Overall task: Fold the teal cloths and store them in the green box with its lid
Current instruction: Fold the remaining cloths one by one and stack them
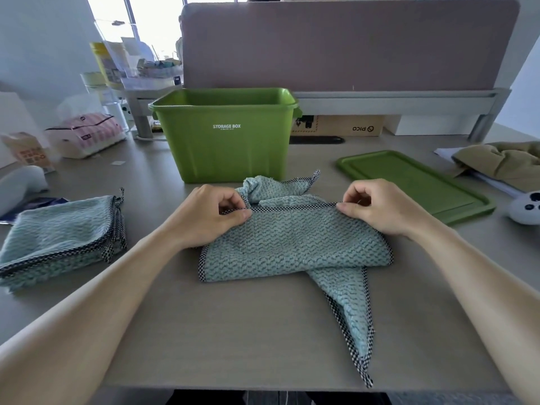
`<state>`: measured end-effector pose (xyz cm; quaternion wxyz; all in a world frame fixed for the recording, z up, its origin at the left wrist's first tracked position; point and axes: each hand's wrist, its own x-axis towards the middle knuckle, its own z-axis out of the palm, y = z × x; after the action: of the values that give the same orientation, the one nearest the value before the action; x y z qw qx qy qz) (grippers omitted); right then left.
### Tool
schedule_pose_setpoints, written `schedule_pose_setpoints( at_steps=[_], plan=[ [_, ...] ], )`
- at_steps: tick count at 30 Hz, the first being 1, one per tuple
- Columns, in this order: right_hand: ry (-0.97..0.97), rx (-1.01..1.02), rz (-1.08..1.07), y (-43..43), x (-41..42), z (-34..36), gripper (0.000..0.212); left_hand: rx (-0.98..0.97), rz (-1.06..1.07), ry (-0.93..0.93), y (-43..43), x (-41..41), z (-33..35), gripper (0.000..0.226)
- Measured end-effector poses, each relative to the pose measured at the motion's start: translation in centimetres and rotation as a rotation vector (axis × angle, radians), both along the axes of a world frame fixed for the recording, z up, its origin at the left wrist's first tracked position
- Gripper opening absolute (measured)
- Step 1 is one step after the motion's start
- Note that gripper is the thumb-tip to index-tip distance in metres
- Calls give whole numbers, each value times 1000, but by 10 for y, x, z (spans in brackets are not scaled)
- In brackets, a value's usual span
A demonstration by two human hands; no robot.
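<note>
A teal cloth (292, 244) with a checked black-and-white border lies rumpled on the grey table in front of me. My left hand (210, 217) pinches its far edge at the left, and my right hand (377, 209) pinches the same edge at the right. One corner of the cloth trails toward the table's near edge. A second teal cloth (58, 235) lies folded at the left. The open green box (225, 141) stands behind the cloth. Its green lid (415, 182) lies flat on the table to the right.
A tissue pack (87, 135) and a small carton sit at the far left. A tan cloth (502, 162) and a white panda-shaped object (526, 209) lie at the right. A pink divider panel (350, 45) and a cardboard box (339, 127) stand behind the green box.
</note>
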<state>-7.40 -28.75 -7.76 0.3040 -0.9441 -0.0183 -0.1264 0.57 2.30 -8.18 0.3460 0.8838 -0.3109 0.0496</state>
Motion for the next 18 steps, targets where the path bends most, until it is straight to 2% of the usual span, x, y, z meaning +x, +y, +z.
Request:
schedule_pose_setpoints(
  at_steps=[8,10,12,15,18],
  plan=[
    [-17,-139,-54,3,3,-4,11,-28,8,20,-3,-1,-1,14],
    [-135,-139,-23,8,-1,1,25,-33,0,25,-2,-1,-2,16],
    [-187,-132,125,23,-8,9,38,-37,-3,29,-3,-1,-2,16],
    [-15,-263,383,50,-15,9,61,-40,9,39,-3,-1,-2,15],
    [190,-420,407,59,-17,1,82,-90,37,64,-4,-2,-1,14]
  ],
)
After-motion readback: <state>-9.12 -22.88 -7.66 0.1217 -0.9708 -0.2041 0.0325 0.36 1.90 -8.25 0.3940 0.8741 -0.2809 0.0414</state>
